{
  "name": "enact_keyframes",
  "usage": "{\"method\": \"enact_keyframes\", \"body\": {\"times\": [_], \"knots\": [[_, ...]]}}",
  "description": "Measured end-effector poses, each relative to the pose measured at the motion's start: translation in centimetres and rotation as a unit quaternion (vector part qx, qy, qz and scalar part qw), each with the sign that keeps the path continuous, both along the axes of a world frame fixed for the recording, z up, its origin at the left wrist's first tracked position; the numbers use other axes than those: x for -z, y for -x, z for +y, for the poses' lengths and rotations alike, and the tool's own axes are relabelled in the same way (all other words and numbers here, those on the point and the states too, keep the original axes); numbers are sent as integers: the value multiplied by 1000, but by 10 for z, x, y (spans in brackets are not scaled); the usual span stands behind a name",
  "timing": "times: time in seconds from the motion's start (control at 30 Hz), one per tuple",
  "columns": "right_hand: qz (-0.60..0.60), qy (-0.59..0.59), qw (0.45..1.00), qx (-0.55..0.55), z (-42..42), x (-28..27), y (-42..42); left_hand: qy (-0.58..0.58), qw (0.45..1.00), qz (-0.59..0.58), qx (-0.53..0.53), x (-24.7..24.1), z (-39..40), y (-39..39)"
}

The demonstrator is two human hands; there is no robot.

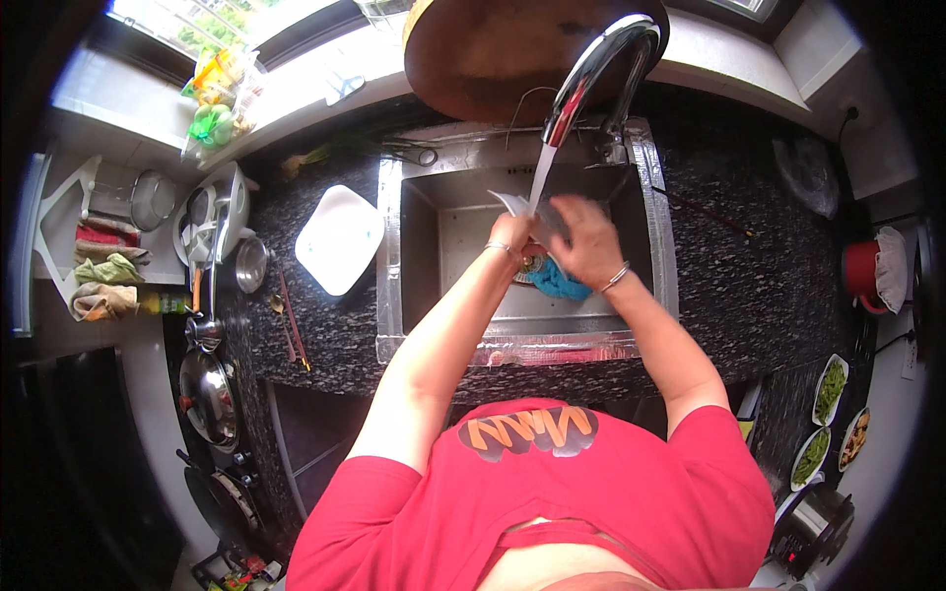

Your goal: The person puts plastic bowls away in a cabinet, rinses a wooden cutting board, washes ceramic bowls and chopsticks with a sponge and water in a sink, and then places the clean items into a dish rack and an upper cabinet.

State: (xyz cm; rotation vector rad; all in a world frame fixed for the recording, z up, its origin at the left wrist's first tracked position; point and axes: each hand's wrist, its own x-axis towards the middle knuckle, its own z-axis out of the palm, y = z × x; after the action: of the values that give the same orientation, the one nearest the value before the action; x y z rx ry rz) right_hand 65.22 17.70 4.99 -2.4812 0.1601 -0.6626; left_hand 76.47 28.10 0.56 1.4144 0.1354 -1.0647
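Note:
Water runs from the chrome faucet (565, 111) onto a pale dish (543, 221), tilted above the steel sink (462, 273). My left hand (515, 230) grips the dish from the left. At its right side is my right hand (587, 240), blurred, with its fingers at the dish; whether it grips or only touches the dish I cannot tell. Beneath the hands a blue cloth (562, 282) lies in the sink, beside a small round thing partly hidden by my left hand. A white squarish dish (340, 240) rests on the dark counter left of the sink.
A large round wooden board (480, 59) leans behind the faucet. Chopsticks (294, 318) and a spoon lie at left, near a metal bowl (251, 264) and a rack of utensils. A red pot (859, 270), plates of green beans (831, 388) and a cooker (813, 521) stand at right.

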Motion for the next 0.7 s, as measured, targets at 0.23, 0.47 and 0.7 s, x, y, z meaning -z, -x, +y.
{"method": "enact_keyframes", "body": {"times": [0.23, 0.47, 0.7], "knots": [[111, -139, 979, -98, 46, 38, 25, 91, 989, -97, 68, -35, 77, 38], [155, -273, 947, 72, 66, 73, 15, -109, 908, -331, 232, -15, 29, 9], [65, -844, 518, 119, 29, 120, -20, -97, 837, -476, 253, 9, 15, 28]]}}
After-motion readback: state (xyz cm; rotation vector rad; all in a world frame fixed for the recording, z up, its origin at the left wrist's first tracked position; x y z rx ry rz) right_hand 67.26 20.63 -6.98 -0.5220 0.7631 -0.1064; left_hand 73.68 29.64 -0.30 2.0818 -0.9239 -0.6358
